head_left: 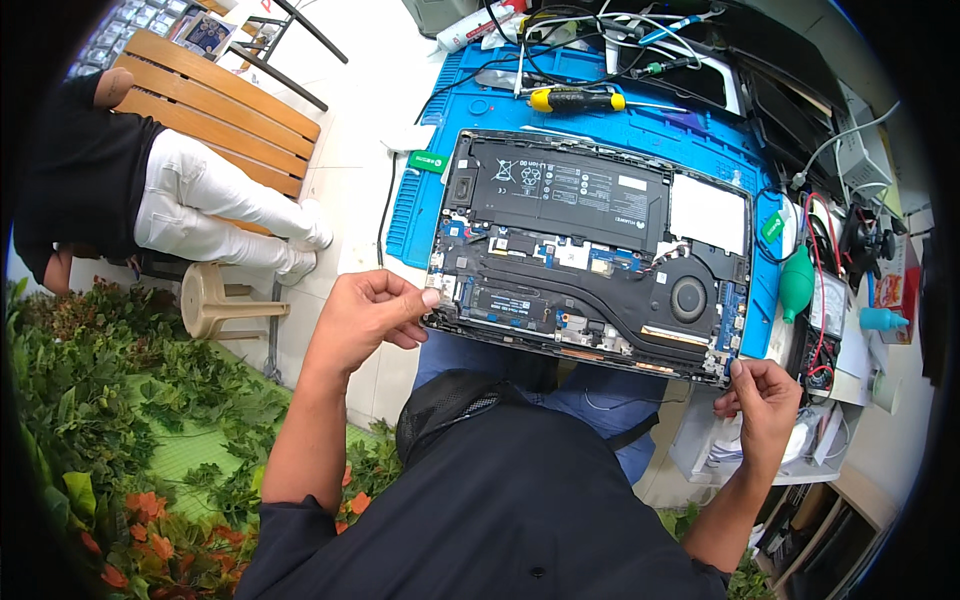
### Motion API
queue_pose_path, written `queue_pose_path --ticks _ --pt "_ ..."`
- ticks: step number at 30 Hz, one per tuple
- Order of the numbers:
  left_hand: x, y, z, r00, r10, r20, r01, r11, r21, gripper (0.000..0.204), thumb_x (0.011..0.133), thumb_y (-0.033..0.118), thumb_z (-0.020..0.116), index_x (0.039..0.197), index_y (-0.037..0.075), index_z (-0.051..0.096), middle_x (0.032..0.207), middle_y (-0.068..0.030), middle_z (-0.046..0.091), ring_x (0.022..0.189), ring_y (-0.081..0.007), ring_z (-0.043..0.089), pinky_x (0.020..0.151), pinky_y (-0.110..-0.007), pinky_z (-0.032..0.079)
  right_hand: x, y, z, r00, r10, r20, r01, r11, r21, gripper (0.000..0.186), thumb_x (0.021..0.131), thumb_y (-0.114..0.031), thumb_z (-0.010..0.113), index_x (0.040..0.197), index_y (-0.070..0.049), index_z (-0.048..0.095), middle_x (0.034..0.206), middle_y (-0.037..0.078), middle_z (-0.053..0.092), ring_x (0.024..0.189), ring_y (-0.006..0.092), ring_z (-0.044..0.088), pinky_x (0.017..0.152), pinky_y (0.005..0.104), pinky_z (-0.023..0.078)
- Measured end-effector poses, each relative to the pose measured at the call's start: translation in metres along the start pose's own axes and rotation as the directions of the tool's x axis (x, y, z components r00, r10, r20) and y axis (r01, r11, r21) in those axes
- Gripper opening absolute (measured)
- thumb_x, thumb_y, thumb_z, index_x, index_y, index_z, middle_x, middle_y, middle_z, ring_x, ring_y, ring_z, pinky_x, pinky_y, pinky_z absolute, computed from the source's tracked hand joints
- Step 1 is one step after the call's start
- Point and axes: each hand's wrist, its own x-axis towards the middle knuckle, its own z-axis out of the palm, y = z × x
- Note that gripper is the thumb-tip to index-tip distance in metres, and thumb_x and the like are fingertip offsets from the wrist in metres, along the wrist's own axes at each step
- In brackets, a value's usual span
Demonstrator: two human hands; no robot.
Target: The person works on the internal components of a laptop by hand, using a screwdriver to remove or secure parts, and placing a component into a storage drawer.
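Note:
An opened laptop (600, 265) lies with its inner parts showing, at the near side of a blue work mat. Its black battery (570, 190) fills much of the far half, and a round fan (688, 298) sits at the right. My left hand (372, 318) pinches the laptop's near left corner between thumb and fingers. At the near right corner, my right hand (760, 395) has its thumb and fingertips closed on the edge. The undersides of both grips are hidden.
Beyond the laptop, a yellow-and-black screwdriver (575, 101) lies on the blue mat (410, 225) among tangled cables. A green air blower (796, 283) and red test leads (822, 225) are at the right. Another person (150, 185) stands at the left by a wooden bench (215, 105).

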Motion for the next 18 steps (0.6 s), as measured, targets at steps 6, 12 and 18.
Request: queue_pose_path --ticks 6,12,18 --pt "-0.004 -0.010 0.005 1.000 -0.019 -0.011 0.018 0.998 -0.067 0.026 0.092 0.015 0.091 0.100 -0.004 0.075 0.083 -0.0102 0.077 0.066 -0.0196 0.079 0.055 -0.028 0.064 -0.003 0.002 0.003 1.000 0.011 -0.019 -0.010 0.999 0.035 0.018 0.104 -0.011 0.078 0.097 0.006 0.074 0.071 0.004 0.068 0.055 0.0100 0.065 0.052 0.0240 0.051" --pt "-0.001 -0.013 0.008 0.999 -0.006 -0.039 0.003 0.997 -0.076 0.023 0.091 0.012 0.090 0.098 -0.003 0.074 0.083 -0.0103 0.077 0.064 -0.0187 0.078 0.054 -0.028 0.064 -0.008 0.010 0.005 0.996 -0.032 -0.086 0.032 0.999 -0.006 0.016 0.105 -0.009 0.076 0.099 0.005 0.074 0.074 0.002 0.067 0.055 0.0079 0.062 0.052 0.0230 0.050" --pt "-0.002 -0.005 0.006 0.999 -0.049 -0.020 0.048 0.997 -0.060 0.021 0.092 0.010 0.089 0.098 -0.004 0.074 0.081 -0.0105 0.077 0.065 -0.0195 0.078 0.054 -0.028 0.064 -0.008 0.013 0.003 0.997 -0.042 -0.065 0.043 0.999 0.013 0.016 0.106 -0.010 0.076 0.099 0.005 0.073 0.074 0.003 0.067 0.055 0.0082 0.061 0.052 0.0224 0.047"
